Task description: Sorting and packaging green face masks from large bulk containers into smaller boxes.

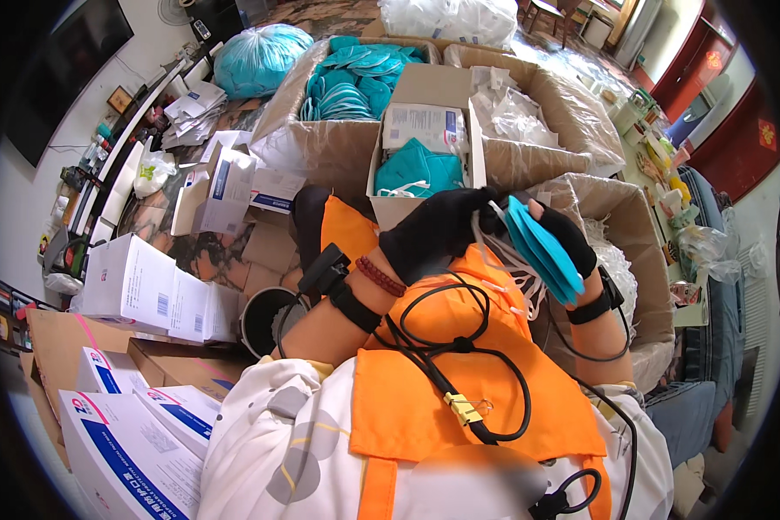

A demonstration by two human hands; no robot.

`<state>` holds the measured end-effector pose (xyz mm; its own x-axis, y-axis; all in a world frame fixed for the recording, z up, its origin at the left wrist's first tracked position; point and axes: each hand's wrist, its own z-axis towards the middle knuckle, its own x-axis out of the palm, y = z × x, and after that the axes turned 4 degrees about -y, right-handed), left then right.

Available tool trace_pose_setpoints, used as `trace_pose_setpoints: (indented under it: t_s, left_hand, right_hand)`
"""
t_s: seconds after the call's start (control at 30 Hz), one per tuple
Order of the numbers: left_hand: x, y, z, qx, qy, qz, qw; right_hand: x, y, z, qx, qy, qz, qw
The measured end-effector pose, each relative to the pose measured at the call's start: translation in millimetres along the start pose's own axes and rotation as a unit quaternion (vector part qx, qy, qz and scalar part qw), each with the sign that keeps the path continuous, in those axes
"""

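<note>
My right hand (570, 241), in a black fingerless glove, is closed round a small stack of folded teal face masks (539, 251). Pale elastic straps (525, 282) dangle from the stack over my orange apron (459, 390). At the top of the stack, my left hand (429, 232), also black-gloved, has its fingers pinched on a white strap. Just beyond my hands stands an open white carton (394, 211), with more folded teal masks (420, 166) and a white printed packet (423, 126) inside.
Plastic-lined cardboard boxes hold loose teal masks (347, 82), white pieces (516, 108) and white straps (614, 260). White printed cartons (143, 282) stand at the left near a dark bin (269, 316). A black cable (459, 347) loops across my lap.
</note>
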<state>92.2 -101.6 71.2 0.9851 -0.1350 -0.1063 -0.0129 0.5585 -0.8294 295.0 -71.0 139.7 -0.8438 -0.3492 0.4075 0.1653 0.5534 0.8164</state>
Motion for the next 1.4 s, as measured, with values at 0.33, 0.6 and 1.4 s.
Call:
trace_pose_setpoints:
  t_s: [0.33,0.6,1.4]
  left_hand:
    - [18,-16,2,-0.28,0.038,-0.558,0.78]
    - [22,-9,5,-0.094,0.067,-0.111,0.987]
    - [48,60,-15,-0.083,-0.162,0.168,0.969]
  right_hand:
    - [-30,-18,9,0.086,0.112,-0.033,0.989]
    - [-29,-22,12,-0.065,0.062,-0.052,0.995]
    - [-28,-1,127,-0.034,0.081,0.256,0.963]
